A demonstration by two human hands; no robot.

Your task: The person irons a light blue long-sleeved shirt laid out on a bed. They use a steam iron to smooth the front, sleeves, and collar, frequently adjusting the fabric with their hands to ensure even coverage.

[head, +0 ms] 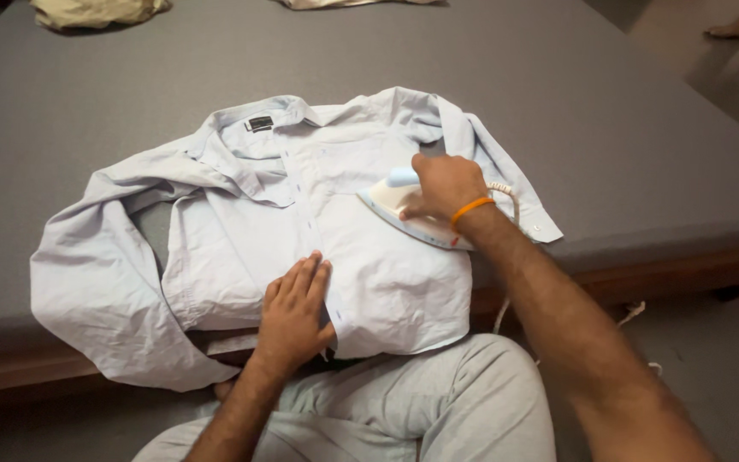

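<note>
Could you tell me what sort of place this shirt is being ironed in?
Probably a bedroom at home: the pale blue button-up shirt lies on a wide grey mattress in a low wooden frame, with other clothes at its far edge and a white-and-blue electric iron.

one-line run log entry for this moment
left hand: flat on shirt | right hand: grips iron on shirt | surface: grey bed

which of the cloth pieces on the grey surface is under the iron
The pale blue shirt spread in front; the two beige bundles lie untouched at the far edge.
</note>
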